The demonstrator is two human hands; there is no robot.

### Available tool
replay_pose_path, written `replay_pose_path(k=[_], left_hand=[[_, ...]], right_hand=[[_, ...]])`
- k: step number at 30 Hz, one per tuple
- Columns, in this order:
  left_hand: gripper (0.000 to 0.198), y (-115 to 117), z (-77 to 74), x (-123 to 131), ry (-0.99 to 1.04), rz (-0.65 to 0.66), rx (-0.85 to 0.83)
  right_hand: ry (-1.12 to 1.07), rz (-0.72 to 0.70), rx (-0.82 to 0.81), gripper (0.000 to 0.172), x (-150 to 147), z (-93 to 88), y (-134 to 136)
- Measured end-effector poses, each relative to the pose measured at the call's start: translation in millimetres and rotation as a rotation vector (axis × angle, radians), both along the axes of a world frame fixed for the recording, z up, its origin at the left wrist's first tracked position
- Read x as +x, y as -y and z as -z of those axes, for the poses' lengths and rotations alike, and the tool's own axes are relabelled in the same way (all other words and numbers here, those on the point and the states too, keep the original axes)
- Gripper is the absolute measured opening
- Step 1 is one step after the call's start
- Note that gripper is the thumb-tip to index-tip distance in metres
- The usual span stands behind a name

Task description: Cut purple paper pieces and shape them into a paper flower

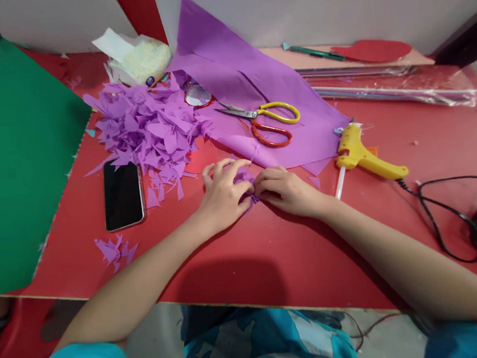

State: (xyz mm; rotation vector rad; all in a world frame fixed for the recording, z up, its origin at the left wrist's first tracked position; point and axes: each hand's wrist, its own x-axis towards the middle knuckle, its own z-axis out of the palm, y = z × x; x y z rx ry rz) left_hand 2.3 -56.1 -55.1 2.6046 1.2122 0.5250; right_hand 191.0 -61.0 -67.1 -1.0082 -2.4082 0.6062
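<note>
Two hands – left hand (pixel 222 196), right hand (pixel 287 190) – pinching one purple paper piece (pixel 245 176) | one scissors (pixel 252 114) | one glue gun (pixel 358 156)

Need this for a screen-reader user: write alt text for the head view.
A person's left hand and right hand pinch a purple paper piece on a red table. Nearby lie a pile of purple scraps, a phone, scissors and a glue gun.

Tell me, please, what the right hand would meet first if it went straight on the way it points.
The right hand points left at the small purple paper piece it pinches; right behind that, probably, the left hand.
</note>
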Motion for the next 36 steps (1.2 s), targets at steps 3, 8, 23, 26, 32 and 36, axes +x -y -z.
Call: replay_pose_path(k=[3, 8, 23, 26, 32, 36], left_hand=[[0.007, 0, 0.9, 0, -0.008, 0.002, 0.003], [0.008, 1, 1.7, 1, 0.003, 0.003, 0.025], [0.008, 4, 3.6, 1, 0.003, -0.019, 0.054], [0.008, 4, 3.5, 1, -0.001, -0.022, 0.06], [0.008, 4, 4.2, 2, 0.002, -0.032, 0.049], [0.007, 4, 5.3, 2, 0.015, -0.038, 0.046]], right_hand=[[-0.019, 0.009, 0.002, 0.015, -1, -0.1, 1], [-0.028, 0.035, 0.0, 0.013, -2, -1.1, 3], [0.054, 0.125, 0.102, 0.011, -8, 4.4, 17], [0.045, 0.131, 0.139, 0.008, -9, 6.3, 17], [0.001, 0.126, 0.202, 0.008, -10, 9.0, 15], [-0.012, 0.13, 0.205, 0.01, -10, 9.1, 16]])
